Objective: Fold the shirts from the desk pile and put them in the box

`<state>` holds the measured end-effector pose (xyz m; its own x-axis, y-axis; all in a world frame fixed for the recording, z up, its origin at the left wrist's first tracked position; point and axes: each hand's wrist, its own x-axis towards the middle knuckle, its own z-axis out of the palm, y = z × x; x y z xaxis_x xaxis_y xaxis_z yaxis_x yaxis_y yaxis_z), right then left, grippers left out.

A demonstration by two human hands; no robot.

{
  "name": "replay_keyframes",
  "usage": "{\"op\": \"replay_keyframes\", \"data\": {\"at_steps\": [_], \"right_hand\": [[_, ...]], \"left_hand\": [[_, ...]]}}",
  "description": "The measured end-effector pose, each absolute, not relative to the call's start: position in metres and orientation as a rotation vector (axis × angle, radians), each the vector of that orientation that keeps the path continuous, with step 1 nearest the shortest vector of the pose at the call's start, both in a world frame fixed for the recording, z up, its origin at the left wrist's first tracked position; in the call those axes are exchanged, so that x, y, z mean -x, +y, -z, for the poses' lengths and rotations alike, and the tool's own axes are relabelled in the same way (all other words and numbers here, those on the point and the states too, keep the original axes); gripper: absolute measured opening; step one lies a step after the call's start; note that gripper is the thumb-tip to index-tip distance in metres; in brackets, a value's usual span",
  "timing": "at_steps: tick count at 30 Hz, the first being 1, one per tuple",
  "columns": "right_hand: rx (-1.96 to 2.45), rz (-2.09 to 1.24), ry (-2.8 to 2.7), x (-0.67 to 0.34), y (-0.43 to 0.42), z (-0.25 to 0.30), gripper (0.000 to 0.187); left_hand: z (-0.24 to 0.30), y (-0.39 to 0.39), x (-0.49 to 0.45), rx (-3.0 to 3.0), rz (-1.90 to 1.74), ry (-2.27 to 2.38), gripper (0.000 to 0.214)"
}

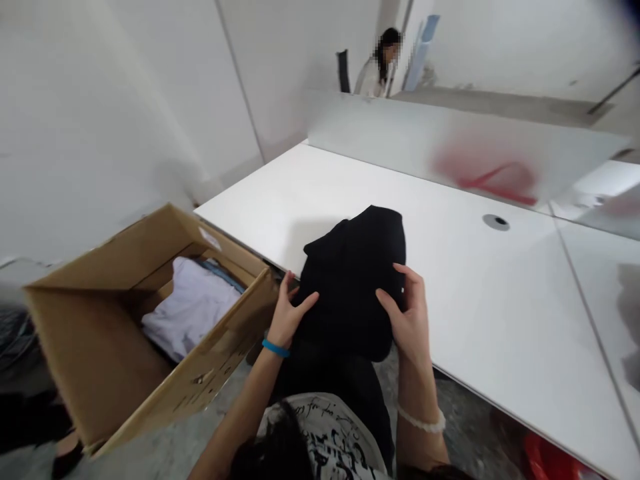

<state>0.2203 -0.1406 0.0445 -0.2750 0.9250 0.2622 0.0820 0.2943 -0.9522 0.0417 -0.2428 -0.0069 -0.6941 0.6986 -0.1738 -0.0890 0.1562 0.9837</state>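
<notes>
White walls (130, 100) and a frosted partition (370, 127) smeared with a red mark (500, 183) frame a white desk (465, 287), where 1 person works with 2 bare hands on a folded black cloth (350, 287). The bundle is at the desk's near edge, its far part over the white top and its near part above the wearer's lap; whether it rests on the desk or hangs just clear of it cannot be told.

At its left side, the left hand (290, 310), a blue band (275, 347) at the wrist, grips the edge with the thumb on top. Opposite, the right hand (407, 317), above a white bracelet (423, 421), clasps the other edge, thumb again uppermost; the fingertips beneath are partly hidden.

The step in hand appears to be steadying and squaring the folded bundle. The next move would call for an even hold on both sides, since the loose flap at the upper left looks ready to slip.

To the left, an open cardboard box (75, 360) stands beside the desk, holding a pale cloth (195, 307) with a strip of blue fabric (223, 275) next to it. Beyond the partition, 1 other person (371, 77) appears in a light top.
</notes>
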Motion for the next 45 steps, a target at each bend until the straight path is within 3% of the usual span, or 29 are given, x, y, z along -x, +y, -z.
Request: {"op": "replay_keyframes", "data": {"at_steps": [3, 8, 11, 14, 18, 23, 26, 29, 31, 38, 45], "right_hand": [[0.836, -1.216, -1.590, -0.216, -0.154, -0.064, 0.040], [0.687, -1.431, -1.626, -0.199, -0.167, -0.081, 0.040], [0.609, -1.538, -1.676, -0.185, -0.171, -0.090, 0.039], [0.486, -1.567, -1.742, -0.158, -0.171, -0.098, 0.041], [0.238, -1.578, -1.867, -0.083, -0.171, -0.095, 0.044], [-0.163, -1.601, -2.039, 0.053, -0.186, -0.060, 0.043], [-0.267, -1.534, -2.346, 0.115, -0.199, -0.034, 0.049], [-0.199, -1.408, -2.787, 0.141, -0.206, -0.010, 0.050], [-0.191, -1.345, -2.933, 0.138, -0.206, -0.001, 0.044], [-0.101, -1.428, -2.519, 0.047, -0.194, -0.015, 0.029], [0.348, -2.120, -1.973, -0.120, -0.178, -0.016, 0.022]], "left_hand": [[-0.001, -0.257, -0.049, -0.346, -1.593, 1.414, 0.085], [0.006, -0.287, -0.050, -0.013, -1.275, 1.017, 0.052], [-0.004, -0.306, -0.043, -0.030, -1.473, 1.025, 0.047], [-0.032, -0.329, -0.024, -0.131, -1.779, 1.199, 0.055], [-0.066, -0.369, 0.019, -0.280, -2.142, 1.765, 0.078], [-0.048, -0.422, 0.088, -0.430, -2.179, 2.482, 0.096], [-0.001, -0.449, 0.129, -0.402, -1.859, 2.804, 0.094], [0.047, -0.470, 0.162, -0.382, -1.027, 2.949, 0.096], [0.068, -0.473, 0.182, -0.413, -0.708, 2.928, 0.096], [0.113, -0.409, 0.233, -0.616, -0.317, 2.838, 0.065], [0.143, -0.373, 0.216, -0.799, 0.152, 2.648, 0.052]]}}
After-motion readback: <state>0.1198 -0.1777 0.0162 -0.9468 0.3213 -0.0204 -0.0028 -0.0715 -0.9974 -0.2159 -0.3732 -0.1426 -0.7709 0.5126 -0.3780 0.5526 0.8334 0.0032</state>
